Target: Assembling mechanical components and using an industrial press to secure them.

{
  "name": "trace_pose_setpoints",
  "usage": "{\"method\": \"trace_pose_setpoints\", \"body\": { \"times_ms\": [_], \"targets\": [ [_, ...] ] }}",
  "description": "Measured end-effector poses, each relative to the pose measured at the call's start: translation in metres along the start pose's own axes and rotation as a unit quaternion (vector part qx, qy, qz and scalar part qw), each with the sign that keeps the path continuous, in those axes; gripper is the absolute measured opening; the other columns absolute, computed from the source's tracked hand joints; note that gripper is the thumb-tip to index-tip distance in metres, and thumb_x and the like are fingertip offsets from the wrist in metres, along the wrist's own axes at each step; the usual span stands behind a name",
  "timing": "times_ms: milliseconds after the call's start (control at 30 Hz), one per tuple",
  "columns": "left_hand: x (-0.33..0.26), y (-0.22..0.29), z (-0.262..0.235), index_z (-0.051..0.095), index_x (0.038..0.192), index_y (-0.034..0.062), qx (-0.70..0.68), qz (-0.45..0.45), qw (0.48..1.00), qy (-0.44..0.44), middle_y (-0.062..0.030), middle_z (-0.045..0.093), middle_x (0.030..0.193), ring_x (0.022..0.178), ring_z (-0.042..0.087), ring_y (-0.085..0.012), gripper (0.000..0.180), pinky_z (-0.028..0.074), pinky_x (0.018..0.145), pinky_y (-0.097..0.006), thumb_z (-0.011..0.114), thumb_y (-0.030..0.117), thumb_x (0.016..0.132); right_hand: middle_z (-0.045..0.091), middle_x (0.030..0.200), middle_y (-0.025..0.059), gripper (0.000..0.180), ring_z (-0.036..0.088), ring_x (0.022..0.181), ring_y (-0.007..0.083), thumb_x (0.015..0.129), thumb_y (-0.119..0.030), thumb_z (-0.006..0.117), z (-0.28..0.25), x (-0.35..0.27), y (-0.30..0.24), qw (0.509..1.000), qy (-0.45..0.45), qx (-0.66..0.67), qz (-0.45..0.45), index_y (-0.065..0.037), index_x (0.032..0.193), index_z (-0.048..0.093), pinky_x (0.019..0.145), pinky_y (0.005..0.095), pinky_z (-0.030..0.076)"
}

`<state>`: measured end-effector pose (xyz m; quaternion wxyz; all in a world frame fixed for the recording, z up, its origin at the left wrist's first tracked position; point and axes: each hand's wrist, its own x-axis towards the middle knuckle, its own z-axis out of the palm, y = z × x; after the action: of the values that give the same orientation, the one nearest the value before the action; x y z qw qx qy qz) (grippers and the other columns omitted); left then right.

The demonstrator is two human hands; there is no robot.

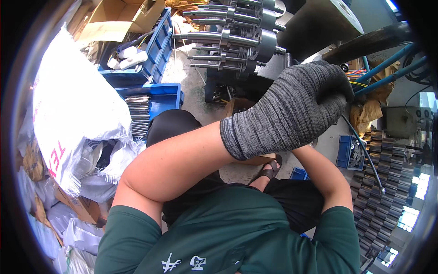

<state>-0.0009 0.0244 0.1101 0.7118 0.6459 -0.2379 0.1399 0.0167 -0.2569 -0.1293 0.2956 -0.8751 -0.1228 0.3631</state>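
My left hand (303, 102), in a grey striped knit glove with black on its finger side, is raised across my front at the right. Its fingers are curled; whatever lies inside them is hidden. Just past the knuckles is a thick dark bar (374, 43), and I cannot tell whether the hand touches it. My bare right forearm (319, 171) runs up behind the glove, which hides my right hand. Beyond the left hand lie several stacked steel shafts (228, 39) with thick cylindrical bodies.
At the left stand a white woven sack (75, 100), a blue crate (159, 91) of metal rods and an open cardboard box (114, 23). Blue pipes (388, 75) and a thin rod with a round tip (367, 157) are at right, near many stacked metal cylinders (381, 182).
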Motion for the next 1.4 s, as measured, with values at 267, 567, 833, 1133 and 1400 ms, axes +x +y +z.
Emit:
{"method": "trace_pose_setpoints", "body": {
  "times_ms": [267, 567, 833, 1133, 1400],
  "targets": [
    [-0.008, -0.004, -0.011, 0.071, 0.098, 0.0031, -0.107, -0.048, 0.993, 0.026, -0.0193, 0.071, 0.094, 0.090, 0.071, -0.0367, 0.016, 0.058, 0.085, -0.046, 0.068, 0.017, 0.090, 0.072, 0.114, 0.0146, 0.032, 0.069, 0.100, 0.0234, 0.095, -0.020, 0.066, 0.062, 0.051, 0.008, 0.996, -0.046, -0.036, -0.063, -0.004, 0.123, 0.070, 0.095, 0.0367, 0.052],
    [-0.027, -0.005, -0.008, 0.067, 0.110, 0.0013, 0.003, -0.027, 0.998, -0.051, -0.0168, 0.066, 0.108, 0.102, 0.068, -0.0326, 0.019, 0.057, 0.090, -0.041, 0.069, 0.009, 0.093, 0.072, 0.115, 0.0146, 0.032, 0.070, 0.100, 0.0234, 0.095, -0.019, 0.066, 0.073, 0.114, 0.001, 0.986, -0.036, -0.081, -0.145, -0.004, 0.123, 0.070, 0.095, 0.0367, 0.052],
    [-0.039, -0.005, 0.017, 0.067, 0.106, 0.0038, -0.030, -0.034, 0.995, -0.090, -0.0158, 0.064, 0.107, 0.102, 0.068, -0.0351, 0.016, 0.057, 0.090, -0.043, 0.071, 0.011, 0.092, 0.072, 0.115, 0.0145, 0.032, 0.070, 0.100, 0.0234, 0.095, -0.019, 0.066, 0.055, 0.148, 0.009, 0.974, -0.009, -0.128, -0.188, -0.004, 0.123, 0.070, 0.095, 0.0368, 0.052],
    [-0.048, -0.014, 0.032, 0.067, 0.112, 0.0026, -0.075, -0.106, 0.978, -0.163, -0.0151, 0.064, 0.109, 0.102, 0.068, -0.0320, 0.017, 0.056, 0.092, -0.040, 0.067, 0.009, 0.096, 0.072, 0.116, 0.0144, 0.031, 0.070, 0.101, 0.0233, 0.095, -0.019, 0.066, 0.044, 0.178, 0.017, 0.959, 0.032, -0.159, -0.232, -0.005, 0.123, 0.070, 0.095, 0.0369, 0.052],
    [-0.046, -0.021, 0.028, 0.066, 0.113, 0.0002, -0.115, -0.151, 0.973, -0.131, -0.0152, 0.067, 0.108, 0.106, 0.068, -0.0286, 0.020, 0.054, 0.098, -0.039, 0.067, 0.012, 0.097, 0.072, 0.116, 0.0144, 0.031, 0.070, 0.101, 0.0233, 0.095, -0.018, 0.066, 0.064, 0.183, 0.028, 0.953, 0.060, -0.162, -0.249, -0.005, 0.123, 0.071, 0.095, 0.0369, 0.052]
  ]
}}
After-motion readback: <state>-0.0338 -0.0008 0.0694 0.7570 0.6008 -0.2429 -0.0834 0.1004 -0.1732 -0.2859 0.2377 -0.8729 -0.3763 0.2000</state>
